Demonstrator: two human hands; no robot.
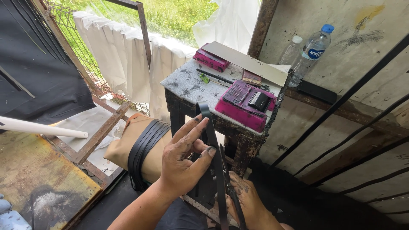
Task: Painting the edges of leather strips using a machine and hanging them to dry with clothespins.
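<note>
The left hand (183, 159), its fingers blackened with dye or grime, was closed in a pinch on a long, narrow black leather strap (211, 140), thumb on the near side and the extended fingers pressed flat against the far side, so the strap stood nearly upright between them and curled over just above the fingertips. Directly below that grip, the right hand (249, 204) was wrapped around the lower run of the same strap, where a second thin black strip ran alongside it; how tightly it closed could not be told, since the palm faced away. Judging by this, the step in hand was working along the strap's edge or surface, and the next move would call for sliding the pinch evenly along while the lower hand kept the strap taut. The left forearm rose from the lower edge of view, wrist slightly bent back; the right wrist lay low and turned inward. Left of the grip, a bundle of black straps (142, 149) lay looped over a tan padded form (128, 140). Beyond the grip stood a stained small worktable (187, 83) carrying a magenta plastic case (245, 104), and farther right two clear plastic water bottles (311, 53).
</note>
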